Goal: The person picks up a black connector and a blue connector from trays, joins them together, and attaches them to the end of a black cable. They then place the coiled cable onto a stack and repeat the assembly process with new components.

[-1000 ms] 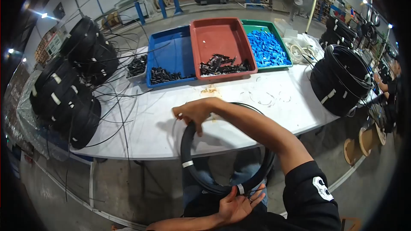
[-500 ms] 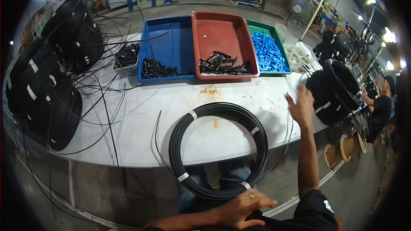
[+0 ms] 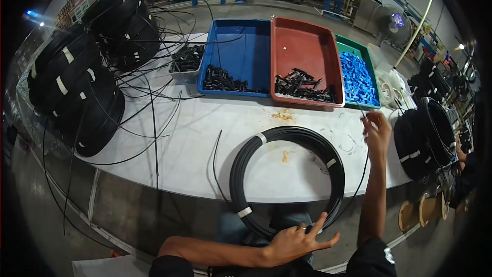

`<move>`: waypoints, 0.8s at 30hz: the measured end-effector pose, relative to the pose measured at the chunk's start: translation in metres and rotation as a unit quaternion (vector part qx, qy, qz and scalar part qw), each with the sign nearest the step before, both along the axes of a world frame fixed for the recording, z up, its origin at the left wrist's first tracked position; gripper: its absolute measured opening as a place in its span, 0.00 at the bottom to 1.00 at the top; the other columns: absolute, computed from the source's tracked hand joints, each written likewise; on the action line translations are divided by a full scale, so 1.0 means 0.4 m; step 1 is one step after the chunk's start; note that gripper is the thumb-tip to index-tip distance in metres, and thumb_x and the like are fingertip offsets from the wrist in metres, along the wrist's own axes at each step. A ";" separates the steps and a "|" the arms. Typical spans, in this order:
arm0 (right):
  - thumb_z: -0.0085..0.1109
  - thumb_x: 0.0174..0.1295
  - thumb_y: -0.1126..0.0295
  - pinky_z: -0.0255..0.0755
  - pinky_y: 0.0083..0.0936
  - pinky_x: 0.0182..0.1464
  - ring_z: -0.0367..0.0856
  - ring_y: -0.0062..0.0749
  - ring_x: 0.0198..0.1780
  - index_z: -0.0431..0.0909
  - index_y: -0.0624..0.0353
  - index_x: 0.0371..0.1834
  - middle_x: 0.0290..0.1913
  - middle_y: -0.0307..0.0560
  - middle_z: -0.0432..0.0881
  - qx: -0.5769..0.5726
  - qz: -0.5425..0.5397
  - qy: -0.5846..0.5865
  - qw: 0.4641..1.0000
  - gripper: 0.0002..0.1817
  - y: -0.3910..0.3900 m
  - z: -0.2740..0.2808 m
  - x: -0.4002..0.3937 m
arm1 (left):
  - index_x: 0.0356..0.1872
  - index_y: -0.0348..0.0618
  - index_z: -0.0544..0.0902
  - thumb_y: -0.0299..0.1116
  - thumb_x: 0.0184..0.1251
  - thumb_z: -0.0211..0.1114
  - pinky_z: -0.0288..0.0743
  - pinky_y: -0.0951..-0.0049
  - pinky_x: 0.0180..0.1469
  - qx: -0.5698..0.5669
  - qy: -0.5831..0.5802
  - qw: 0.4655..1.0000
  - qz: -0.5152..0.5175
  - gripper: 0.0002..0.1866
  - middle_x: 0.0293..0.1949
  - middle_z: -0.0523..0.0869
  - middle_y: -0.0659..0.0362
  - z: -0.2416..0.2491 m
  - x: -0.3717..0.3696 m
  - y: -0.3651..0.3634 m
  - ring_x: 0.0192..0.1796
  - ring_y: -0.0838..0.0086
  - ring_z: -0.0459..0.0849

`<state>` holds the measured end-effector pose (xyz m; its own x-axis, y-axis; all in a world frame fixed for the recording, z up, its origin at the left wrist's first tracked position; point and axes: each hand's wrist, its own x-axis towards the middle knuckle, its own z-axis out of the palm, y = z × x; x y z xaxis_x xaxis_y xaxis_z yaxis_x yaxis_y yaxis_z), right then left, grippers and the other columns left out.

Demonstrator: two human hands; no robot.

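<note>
A coil of black cable, bound with white tape bands, lies at the table's front edge and hangs partly over it. My left hand is at the coil's near lower rim, fingers spread, with a ring on one of them. To the right of the coil, my right hand is raised over the table with its fingers pinched on a cable end. That loose length curves down to the coil's right side. The other cable end sticks up left of the coil.
Behind the coil stand a blue tray and a red tray with black parts, and a green tray of blue parts. Taped coils are stacked at left and right. Loose cables cross the table's left side. Another person's hand shows far right.
The view has turned, so the table and trays sit further right. My right hand has closed on the cable end. My left hand's fingers now point up along the coil's rim.
</note>
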<state>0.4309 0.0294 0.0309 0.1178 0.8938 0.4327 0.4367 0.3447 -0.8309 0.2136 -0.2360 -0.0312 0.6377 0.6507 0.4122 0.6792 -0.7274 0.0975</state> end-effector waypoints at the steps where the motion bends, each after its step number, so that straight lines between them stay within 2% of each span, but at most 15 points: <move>1: 0.65 0.62 0.79 0.76 0.22 0.35 0.81 0.24 0.32 0.80 0.64 0.45 0.35 0.45 0.85 0.024 0.018 0.005 1.000 0.09 0.041 0.011 -0.048 | 0.75 0.72 0.61 0.24 0.70 0.55 0.82 0.78 0.21 0.036 -0.007 0.999 0.009 0.36 0.68 0.72 0.32 -0.012 0.024 0.016 0.29 0.63 0.90; 4: 0.65 0.63 0.78 0.75 0.23 0.40 0.82 0.25 0.35 0.81 0.62 0.45 0.35 0.43 0.85 0.096 0.110 0.001 0.989 0.08 0.161 -0.036 -0.178 | 0.76 0.69 0.60 0.26 0.72 0.55 0.84 0.75 0.27 0.045 -0.017 0.998 0.041 0.34 0.69 0.70 0.30 -0.032 0.089 0.059 0.37 0.60 0.91; 5: 0.66 0.63 0.78 0.75 0.23 0.40 0.82 0.24 0.36 0.81 0.61 0.45 0.35 0.43 0.85 0.078 0.146 -0.015 0.986 0.09 0.169 -0.054 -0.211 | 0.76 0.70 0.59 0.29 0.71 0.58 0.84 0.65 0.51 0.009 0.006 0.999 0.040 0.34 0.72 0.69 0.37 -0.005 0.091 0.072 0.51 0.60 0.89; 6: 0.66 0.62 0.78 0.75 0.24 0.39 0.82 0.24 0.37 0.81 0.61 0.45 0.35 0.43 0.86 0.061 0.182 -0.031 0.981 0.09 0.178 -0.066 -0.241 | 0.76 0.70 0.59 0.29 0.71 0.58 0.84 0.65 0.51 0.011 0.007 0.999 0.042 0.34 0.72 0.69 0.37 0.012 0.084 0.081 0.51 0.60 0.89; 8: 0.66 0.61 0.78 0.75 0.25 0.39 0.82 0.26 0.37 0.81 0.62 0.45 0.36 0.46 0.86 0.064 0.198 -0.124 0.970 0.10 0.190 -0.095 -0.278 | 0.76 0.66 0.60 0.40 0.68 0.63 0.75 0.55 0.65 -0.013 -0.028 0.999 -0.017 0.36 0.73 0.69 0.40 0.048 0.034 0.094 0.65 0.55 0.80; 9: 0.64 0.61 0.80 0.75 0.28 0.38 0.82 0.33 0.35 0.80 0.63 0.44 0.36 0.50 0.85 0.087 0.208 -0.139 0.964 0.09 0.167 -0.068 -0.301 | 0.76 0.64 0.61 0.46 0.63 0.69 0.70 0.51 0.68 -0.102 -0.032 0.992 -0.069 0.40 0.73 0.69 0.42 0.104 -0.013 0.099 0.69 0.55 0.74; 10: 0.64 0.61 0.80 0.75 0.28 0.38 0.82 0.33 0.35 0.80 0.63 0.44 0.36 0.50 0.85 0.083 0.209 -0.136 0.965 0.09 0.173 -0.067 -0.304 | 0.69 0.54 0.73 0.46 0.60 0.70 0.77 0.55 0.62 -0.114 -0.109 0.983 -0.089 0.34 0.67 0.76 0.43 0.145 -0.056 0.120 0.62 0.57 0.82; 12: 0.62 0.62 0.81 0.74 0.32 0.39 0.82 0.39 0.34 0.79 0.62 0.42 0.36 0.52 0.83 0.061 0.220 -0.162 0.960 0.07 0.190 -0.072 -0.307 | 0.52 0.43 0.84 0.40 0.58 0.71 0.82 0.61 0.53 -0.134 -0.191 0.969 -0.084 0.21 0.52 0.87 0.48 0.207 -0.158 0.200 0.51 0.60 0.88; 13: 0.58 0.61 0.85 0.74 0.36 0.41 0.82 0.45 0.36 0.78 0.62 0.42 0.36 0.53 0.82 0.046 0.227 -0.165 0.959 0.09 0.181 -0.050 -0.315 | 0.35 0.39 0.86 0.33 0.55 0.69 0.83 0.64 0.41 -0.012 -0.158 0.986 -0.045 0.10 0.38 0.89 0.55 0.235 -0.219 0.268 0.39 0.63 0.89; 14: 0.58 0.61 0.85 0.74 0.36 0.41 0.82 0.45 0.36 0.78 0.62 0.42 0.36 0.53 0.82 0.042 0.228 -0.162 0.959 0.09 0.176 -0.031 -0.321 | 0.31 0.39 0.86 0.29 0.51 0.67 0.80 0.62 0.36 0.046 -0.123 0.991 0.031 0.07 0.34 0.88 0.57 0.207 -0.282 0.346 0.35 0.64 0.87; 15: 0.57 0.59 0.86 0.73 0.37 0.42 0.82 0.47 0.38 0.77 0.63 0.43 0.37 0.53 0.81 0.052 0.253 -0.195 0.946 0.11 0.177 -0.011 -0.326 | 0.31 0.38 0.85 0.27 0.53 0.65 0.77 0.58 0.33 0.061 -0.059 0.995 0.056 0.05 0.32 0.87 0.55 0.224 -0.363 0.430 0.31 0.62 0.84; 16: 0.55 0.58 0.87 0.73 0.39 0.43 0.82 0.49 0.40 0.77 0.63 0.44 0.38 0.54 0.81 0.061 0.278 -0.228 0.931 0.12 0.180 0.004 -0.331 | 0.31 0.39 0.84 0.23 0.55 0.62 0.77 0.59 0.35 0.099 -0.086 0.985 0.114 0.04 0.31 0.86 0.53 0.216 -0.429 0.519 0.31 0.59 0.83; 18: 0.54 0.55 0.89 0.73 0.41 0.45 0.81 0.53 0.42 0.77 0.63 0.45 0.39 0.55 0.80 0.035 0.280 -0.243 0.928 0.15 0.192 0.017 -0.342 | 0.36 0.40 0.85 0.17 0.55 0.61 0.78 0.62 0.42 0.031 -0.099 0.979 0.176 0.10 0.33 0.87 0.53 0.219 -0.554 0.661 0.37 0.58 0.84; 22: 0.56 0.56 0.88 0.75 0.42 0.46 0.82 0.51 0.43 0.78 0.63 0.45 0.38 0.54 0.80 0.042 0.274 -0.237 0.931 0.14 0.187 0.031 -0.378 | 0.39 0.40 0.85 0.17 0.54 0.66 0.78 0.62 0.45 -0.044 -0.104 0.981 0.156 0.11 0.37 0.87 0.53 0.199 -0.629 0.778 0.40 0.57 0.85; 24: 0.61 0.59 0.87 0.76 0.31 0.42 0.82 0.41 0.38 0.78 0.65 0.41 0.37 0.50 0.79 0.025 0.317 -0.182 0.931 0.09 0.176 0.032 -0.397 | 0.40 0.41 0.86 0.17 0.54 0.67 0.78 0.62 0.46 -0.027 -0.047 0.991 0.122 0.12 0.38 0.87 0.53 0.179 -0.637 0.821 0.41 0.57 0.85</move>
<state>0.2721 0.0999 0.0437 -0.5885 0.7118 0.3835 0.3828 0.6631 -0.6433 -0.0411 0.0926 0.0405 0.4196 0.8029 0.4234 0.8198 -0.5355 0.2029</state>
